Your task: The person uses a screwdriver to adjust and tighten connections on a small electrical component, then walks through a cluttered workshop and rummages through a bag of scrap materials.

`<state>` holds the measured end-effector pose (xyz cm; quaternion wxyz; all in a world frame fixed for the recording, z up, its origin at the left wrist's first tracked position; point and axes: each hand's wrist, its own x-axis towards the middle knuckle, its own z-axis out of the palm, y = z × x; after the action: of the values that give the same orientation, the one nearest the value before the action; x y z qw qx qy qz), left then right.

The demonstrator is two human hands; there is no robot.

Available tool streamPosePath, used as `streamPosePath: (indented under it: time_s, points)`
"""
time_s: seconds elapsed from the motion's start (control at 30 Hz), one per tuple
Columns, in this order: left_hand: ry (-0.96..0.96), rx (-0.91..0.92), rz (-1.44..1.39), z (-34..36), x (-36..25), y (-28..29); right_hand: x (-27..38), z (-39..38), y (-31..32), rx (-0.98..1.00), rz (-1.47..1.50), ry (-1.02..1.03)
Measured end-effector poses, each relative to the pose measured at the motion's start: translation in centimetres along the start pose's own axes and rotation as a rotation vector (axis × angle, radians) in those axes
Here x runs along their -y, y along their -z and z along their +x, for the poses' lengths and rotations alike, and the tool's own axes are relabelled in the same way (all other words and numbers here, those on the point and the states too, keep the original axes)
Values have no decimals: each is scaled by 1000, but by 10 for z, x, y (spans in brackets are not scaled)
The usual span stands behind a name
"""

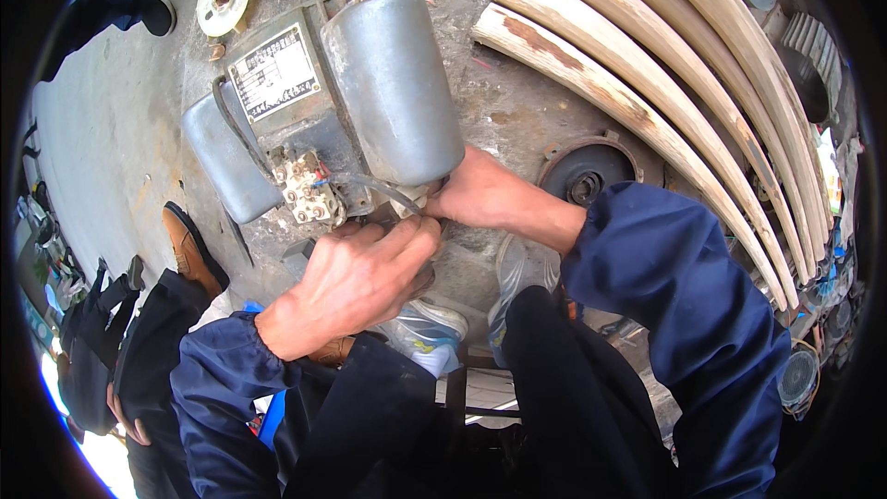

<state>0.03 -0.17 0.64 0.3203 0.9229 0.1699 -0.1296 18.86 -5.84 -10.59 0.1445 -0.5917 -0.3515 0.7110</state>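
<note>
Two: left hand (356,279), right hand (490,189), fingers curled nearly closed at grey cable (392,191), hold unclear; I'd spare terminal block (305,190) any tug.

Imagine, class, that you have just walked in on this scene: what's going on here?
A person in navy sleeves has both bare hands at a motor-like machine on the ground. The left hand and right hand come together below its larger grey housing, where a dark cable runs toward them from the pale terminal block. Exactly what each hand grips is hidden. The block is uncovered. Wooden poles lie to the right.
</note>
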Motion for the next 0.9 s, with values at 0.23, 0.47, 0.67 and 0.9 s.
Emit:
streamPosePath:
  time_s: [0.23, 0.47, 0.67, 0.9]
  points:
    - [23, 30, -82, -3, 3, 2, 15, -15, 5, 1, -12, 156]
    - [42, 74, -204, -1, 6, 13, 2, -5, 11, 135, -48, 177]
    - [82, 79, -310, -5, 11, 13, 4, 4, 12, 198, -67, 183]
    - [143, 66, -434, -10, 11, 13, 18, -3, 19, 204, -102, 85]
